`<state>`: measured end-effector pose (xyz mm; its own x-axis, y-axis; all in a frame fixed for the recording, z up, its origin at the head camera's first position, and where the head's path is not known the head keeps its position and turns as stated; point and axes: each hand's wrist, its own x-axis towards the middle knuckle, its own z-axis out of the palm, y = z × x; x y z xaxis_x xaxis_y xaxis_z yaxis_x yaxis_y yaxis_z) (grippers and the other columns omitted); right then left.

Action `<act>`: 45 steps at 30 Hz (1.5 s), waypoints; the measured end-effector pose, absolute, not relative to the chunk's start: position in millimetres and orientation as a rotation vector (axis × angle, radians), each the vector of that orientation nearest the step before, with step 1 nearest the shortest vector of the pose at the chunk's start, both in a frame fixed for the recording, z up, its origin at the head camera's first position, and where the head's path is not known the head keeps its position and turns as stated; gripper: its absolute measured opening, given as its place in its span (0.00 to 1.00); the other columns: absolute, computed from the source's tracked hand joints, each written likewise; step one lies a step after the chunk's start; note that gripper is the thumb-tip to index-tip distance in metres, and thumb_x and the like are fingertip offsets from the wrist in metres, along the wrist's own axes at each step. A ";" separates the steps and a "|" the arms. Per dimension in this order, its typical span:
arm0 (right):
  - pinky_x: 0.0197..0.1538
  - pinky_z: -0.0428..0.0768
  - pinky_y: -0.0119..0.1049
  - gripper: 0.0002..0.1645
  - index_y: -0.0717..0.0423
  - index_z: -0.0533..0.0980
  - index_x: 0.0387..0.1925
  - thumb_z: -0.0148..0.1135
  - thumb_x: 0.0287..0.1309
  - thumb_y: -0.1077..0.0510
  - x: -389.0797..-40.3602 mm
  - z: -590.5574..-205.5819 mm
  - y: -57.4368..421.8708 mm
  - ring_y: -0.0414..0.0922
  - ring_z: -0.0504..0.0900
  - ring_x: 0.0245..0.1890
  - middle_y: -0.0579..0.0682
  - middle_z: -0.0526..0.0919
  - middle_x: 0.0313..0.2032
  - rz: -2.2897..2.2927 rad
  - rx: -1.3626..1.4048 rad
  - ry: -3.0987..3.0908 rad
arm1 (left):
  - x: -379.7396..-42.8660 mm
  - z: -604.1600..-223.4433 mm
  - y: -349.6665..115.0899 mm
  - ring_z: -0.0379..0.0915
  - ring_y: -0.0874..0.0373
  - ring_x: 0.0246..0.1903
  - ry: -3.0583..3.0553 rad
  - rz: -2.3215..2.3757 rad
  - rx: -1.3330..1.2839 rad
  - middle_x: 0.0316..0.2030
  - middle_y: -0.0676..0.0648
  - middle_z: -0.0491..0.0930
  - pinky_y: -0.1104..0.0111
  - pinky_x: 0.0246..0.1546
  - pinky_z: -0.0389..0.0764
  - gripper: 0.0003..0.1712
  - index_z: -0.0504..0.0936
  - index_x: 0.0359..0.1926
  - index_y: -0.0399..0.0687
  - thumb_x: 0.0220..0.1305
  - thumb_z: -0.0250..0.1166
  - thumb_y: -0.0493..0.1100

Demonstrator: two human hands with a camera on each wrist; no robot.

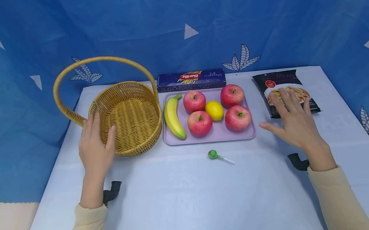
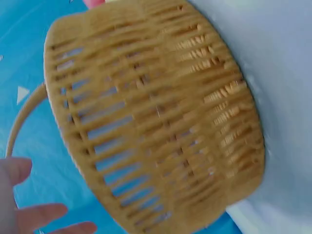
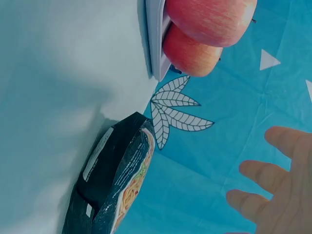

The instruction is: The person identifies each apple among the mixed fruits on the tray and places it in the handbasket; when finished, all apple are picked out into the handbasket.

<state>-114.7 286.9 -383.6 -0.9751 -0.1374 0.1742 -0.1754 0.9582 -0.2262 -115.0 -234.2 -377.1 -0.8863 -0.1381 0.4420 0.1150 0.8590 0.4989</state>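
My left hand (image 1: 95,147) has its fingers extended by the near left rim of a wicker basket (image 1: 136,147), which has a tall arched handle. In the left wrist view the basket's woven side (image 2: 161,107) fills the middle, with fingertips (image 2: 44,214) at the lower left. Over the lower part of a black food packet (image 1: 278,78) my right hand (image 1: 296,127) hovers with spread fingers, its thumb toward the tray. That packet (image 3: 112,175) also shows in the right wrist view, apart from the fingers. Neither hand holds anything.
Between the hands sits a lilac tray (image 1: 209,139) with a banana (image 1: 173,118), a lemon (image 1: 214,110) and several apples (image 1: 200,123). Behind it lies a blue spaghetti box (image 1: 191,80). A green lollipop (image 1: 213,154) lies in front. Blue patterned cloth (image 1: 143,26) hangs behind the white table.
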 end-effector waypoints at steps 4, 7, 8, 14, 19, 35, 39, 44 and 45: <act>0.68 0.36 0.73 0.59 0.48 0.48 0.77 0.56 0.55 0.25 -114.8 -383.2 284.1 0.60 0.36 0.77 0.61 0.44 0.77 0.390 0.229 -2.948 | -116.1 -375.9 -244.9 0.69 0.36 0.61 -2.338 -0.757 0.133 0.61 0.34 0.75 0.42 0.60 0.69 0.28 0.73 0.64 0.38 0.68 0.60 0.48; 0.69 0.38 0.71 0.58 0.47 0.47 0.77 0.57 0.55 0.26 -115.2 -383.2 282.0 0.60 0.36 0.77 0.62 0.45 0.77 0.415 0.227 -2.939 | -118.2 -374.8 -252.2 0.78 0.39 0.51 -2.198 -0.744 0.248 0.51 0.35 0.82 0.46 0.50 0.76 0.22 0.80 0.56 0.36 0.66 0.61 0.45; 0.70 0.38 0.70 0.58 0.47 0.47 0.77 0.57 0.55 0.26 -115.5 -383.3 281.2 0.59 0.36 0.77 0.62 0.45 0.77 0.428 0.229 -2.932 | -118.9 -374.3 -254.6 0.79 0.39 0.49 -2.166 -0.741 0.288 0.48 0.35 0.83 0.47 0.48 0.77 0.21 0.81 0.54 0.35 0.67 0.60 0.45; 0.72 0.42 0.67 0.57 0.48 0.46 0.77 0.55 0.57 0.27 -117.5 -383.6 277.0 0.61 0.41 0.76 0.62 0.46 0.77 0.534 0.249 -2.883 | -127.1 -371.6 -269.1 0.77 0.47 0.54 -2.153 -0.903 0.534 0.54 0.41 0.81 0.56 0.54 0.76 0.25 0.77 0.61 0.40 0.69 0.58 0.50; 0.68 0.49 0.71 0.57 0.48 0.44 0.78 0.56 0.58 0.29 -119.3 -383.3 272.1 0.63 0.45 0.75 0.60 0.45 0.77 0.661 0.220 -2.864 | -136.9 -373.5 -278.0 0.70 0.54 0.64 -2.268 -1.147 0.637 0.68 0.50 0.70 0.61 0.63 0.72 0.33 0.60 0.73 0.54 0.71 0.54 0.55; 0.62 0.57 0.74 0.58 0.47 0.43 0.78 0.66 0.58 0.41 -127.8 -395.2 260.8 0.65 0.49 0.74 0.62 0.48 0.76 1.020 0.150 -2.839 | -155.6 -389.3 -280.7 0.80 0.68 0.42 -2.134 -1.324 0.737 0.58 0.44 0.80 0.78 0.42 0.80 0.21 0.77 0.63 0.59 0.73 0.53 0.52; 0.63 0.61 0.70 0.58 0.50 0.43 0.78 0.68 0.57 0.45 -130.3 -400.1 258.5 0.66 0.53 0.73 0.63 0.49 0.76 1.111 0.129 -2.834 | -159.5 -391.2 -280.8 0.78 0.72 0.35 -2.103 -1.326 0.769 0.55 0.42 0.82 0.81 0.35 0.79 0.20 0.80 0.59 0.56 0.72 0.54 0.52; 0.63 0.65 0.65 0.57 0.55 0.44 0.77 0.69 0.58 0.52 -133.5 -411.3 255.6 0.67 0.59 0.70 0.65 0.53 0.74 1.209 0.157 -2.799 | -162.6 -392.1 -281.2 0.76 0.74 0.32 -2.104 -1.319 0.781 0.54 0.42 0.82 0.85 0.31 0.74 0.20 0.81 0.58 0.55 0.72 0.54 0.52; 0.63 0.65 0.65 0.57 0.55 0.44 0.77 0.69 0.57 0.53 -134.1 -413.3 254.8 0.67 0.59 0.70 0.65 0.53 0.74 1.224 0.162 -2.793 | -162.8 -392.1 -281.3 0.76 0.74 0.32 -2.110 -1.315 0.780 0.54 0.42 0.82 0.85 0.31 0.74 0.20 0.81 0.59 0.55 0.72 0.54 0.52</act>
